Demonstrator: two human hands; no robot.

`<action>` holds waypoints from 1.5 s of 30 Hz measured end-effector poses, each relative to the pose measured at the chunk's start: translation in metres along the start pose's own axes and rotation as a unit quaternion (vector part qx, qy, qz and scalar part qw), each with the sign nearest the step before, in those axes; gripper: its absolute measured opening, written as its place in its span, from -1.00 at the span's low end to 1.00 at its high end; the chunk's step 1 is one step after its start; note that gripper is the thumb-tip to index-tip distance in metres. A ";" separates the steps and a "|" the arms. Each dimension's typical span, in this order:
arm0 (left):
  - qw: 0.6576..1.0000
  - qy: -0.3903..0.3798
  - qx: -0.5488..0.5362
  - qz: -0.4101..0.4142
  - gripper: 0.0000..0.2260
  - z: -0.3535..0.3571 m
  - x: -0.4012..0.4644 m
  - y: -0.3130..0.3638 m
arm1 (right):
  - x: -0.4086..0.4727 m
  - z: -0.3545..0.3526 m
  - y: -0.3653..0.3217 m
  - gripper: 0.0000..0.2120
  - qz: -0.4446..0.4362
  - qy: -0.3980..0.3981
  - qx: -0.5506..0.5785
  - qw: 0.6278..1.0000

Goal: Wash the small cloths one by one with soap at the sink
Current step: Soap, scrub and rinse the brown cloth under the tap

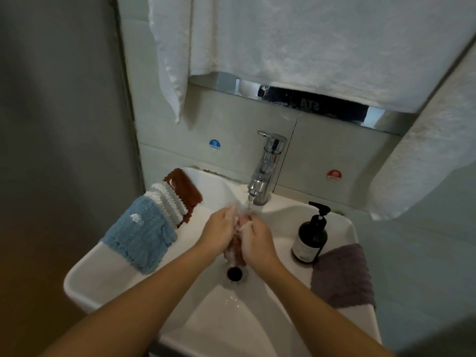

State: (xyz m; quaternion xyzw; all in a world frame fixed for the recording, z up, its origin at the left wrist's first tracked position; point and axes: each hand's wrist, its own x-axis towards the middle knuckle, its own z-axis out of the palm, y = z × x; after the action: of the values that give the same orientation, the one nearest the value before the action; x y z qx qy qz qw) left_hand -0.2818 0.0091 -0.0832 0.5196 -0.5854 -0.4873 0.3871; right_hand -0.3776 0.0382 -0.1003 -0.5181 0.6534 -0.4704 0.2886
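Head view: both hands squeeze a soapy reddish cloth (235,247) under the running tap (265,168).

The left hand (219,231) and right hand (257,239) press together at the sink's (103,274) centre, fingers curled round the sudsy cloth above the drain (234,273). At 9 o'clock a stack of cloths (154,222) lies on the rim, blue on top; at 3 o'clock stand a soap bottle (310,234) and a purple cloth (343,275).
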 end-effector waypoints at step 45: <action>0.995 -0.058 -0.045 0.074 -0.84 0.017 -0.012 -0.007 | 0.020 0.009 -0.002 -0.77 0.141 0.203 0.140 0.959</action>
State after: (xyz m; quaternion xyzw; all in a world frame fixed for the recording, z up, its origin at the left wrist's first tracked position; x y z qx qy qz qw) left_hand -0.2942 0.0242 -0.0932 0.4280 -0.6211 -0.5124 0.4105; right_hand -0.3745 0.0160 -0.0999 -0.2682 0.6922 -0.6072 0.2833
